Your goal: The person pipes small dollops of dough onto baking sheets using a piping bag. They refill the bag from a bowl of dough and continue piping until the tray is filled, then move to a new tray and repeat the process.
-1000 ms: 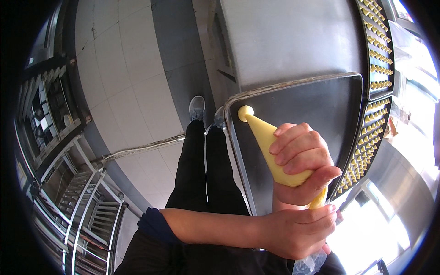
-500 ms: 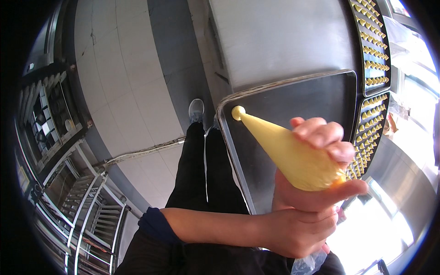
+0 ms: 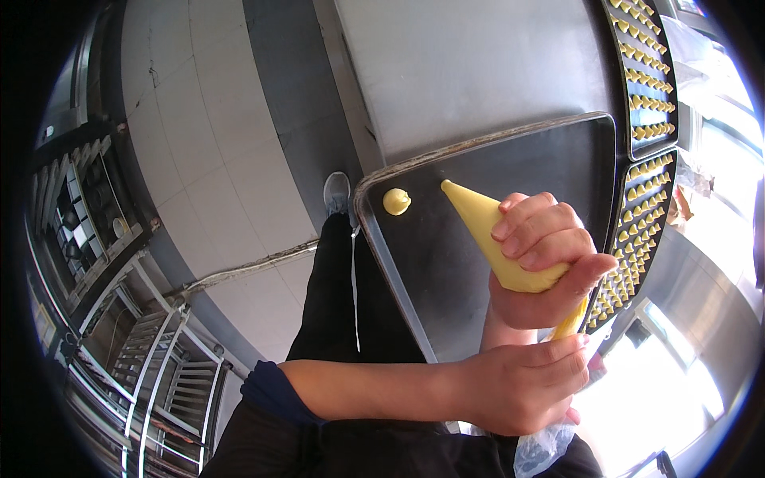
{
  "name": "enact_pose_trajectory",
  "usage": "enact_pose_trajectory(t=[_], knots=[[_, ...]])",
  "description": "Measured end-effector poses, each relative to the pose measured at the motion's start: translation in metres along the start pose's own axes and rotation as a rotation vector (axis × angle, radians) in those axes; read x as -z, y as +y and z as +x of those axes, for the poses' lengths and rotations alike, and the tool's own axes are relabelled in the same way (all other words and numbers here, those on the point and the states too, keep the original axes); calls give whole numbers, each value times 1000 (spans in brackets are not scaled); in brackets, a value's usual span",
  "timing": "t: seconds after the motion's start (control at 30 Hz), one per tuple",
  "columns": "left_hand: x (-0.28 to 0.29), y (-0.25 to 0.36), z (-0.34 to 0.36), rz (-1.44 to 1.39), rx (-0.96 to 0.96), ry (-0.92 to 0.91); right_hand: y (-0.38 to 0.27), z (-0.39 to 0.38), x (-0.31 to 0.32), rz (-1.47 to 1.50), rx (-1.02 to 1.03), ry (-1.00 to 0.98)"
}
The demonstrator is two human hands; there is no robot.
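Observation:
My right hand [image 3: 550, 247] is wrapped round a clear piping bag filled with yellow paste [image 3: 486, 227]. The bag's narrow tip points up and left over the black baking tray [image 3: 510, 155], apart from what lies there. One round yellow mound [image 3: 396, 201] sits near the tray's left corner, a short way left of the tip. My left hand [image 3: 526, 386] is closed round the rear of the bag, below my right hand. From under it hangs the bag's loose, clear plastic tail [image 3: 546, 448].
Along the right stand two dark trays with rows of small yellow piped pieces, a far tray [image 3: 652, 88] and a nearer tray [image 3: 637, 231]. A steel table [image 3: 478, 72] bears the trays. A metal rack [image 3: 171, 382] stands at lower left on the tiled floor [image 3: 203, 119].
The bag's tip has come off the yellow mound and moved right, leaving the mound on the tray. My right hand has slid further round the bag.

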State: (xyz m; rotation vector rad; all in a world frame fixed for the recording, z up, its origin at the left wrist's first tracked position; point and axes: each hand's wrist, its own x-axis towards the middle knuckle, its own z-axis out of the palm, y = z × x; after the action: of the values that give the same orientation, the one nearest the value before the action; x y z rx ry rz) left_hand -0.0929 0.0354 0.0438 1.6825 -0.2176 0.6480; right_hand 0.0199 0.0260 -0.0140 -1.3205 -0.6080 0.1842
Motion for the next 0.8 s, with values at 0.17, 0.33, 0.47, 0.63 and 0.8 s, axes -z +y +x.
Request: enact_pose_trajectory(t=[0.17, 0.33, 0.47, 0.63, 0.8], knots=[[0, -4, 3, 23, 15, 1, 3, -1, 1, 1, -19, 19], [1, -2, 5, 47, 12, 10, 1, 0, 2, -15, -16, 28], [2, -2, 6, 21, 19, 3, 0, 0, 3, -5, -30, 45], [1, -3, 7, 16, 21, 5, 0, -3, 4, 9, -29, 51], [0, -4, 10, 2, 1, -4, -1, 2, 7, 34, -19, 17]])
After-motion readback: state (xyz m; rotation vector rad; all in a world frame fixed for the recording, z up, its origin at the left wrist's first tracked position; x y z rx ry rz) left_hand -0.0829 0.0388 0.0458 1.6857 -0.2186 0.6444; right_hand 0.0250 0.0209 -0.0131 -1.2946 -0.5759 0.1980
